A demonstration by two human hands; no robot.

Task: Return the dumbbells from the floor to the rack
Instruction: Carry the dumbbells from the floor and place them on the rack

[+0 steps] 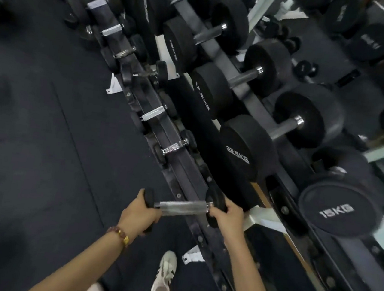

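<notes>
Head view, small dumbbell point(182, 207), black ends, knurled silver handle

Bare forearms point(86, 259), reddish beaded bracelet point(118, 235) with gold bead, white sneakers point(165, 272)

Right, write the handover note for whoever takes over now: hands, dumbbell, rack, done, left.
Left hand grips the left head of the small dumbbell; right hand grips its right head.
The dumbbell is held crosswise over the lower rack rails; whether it rests on them yet is unclear.
Done: a racked dumbbell sits further along the rails.
Left: seat this one, let go.
</notes>
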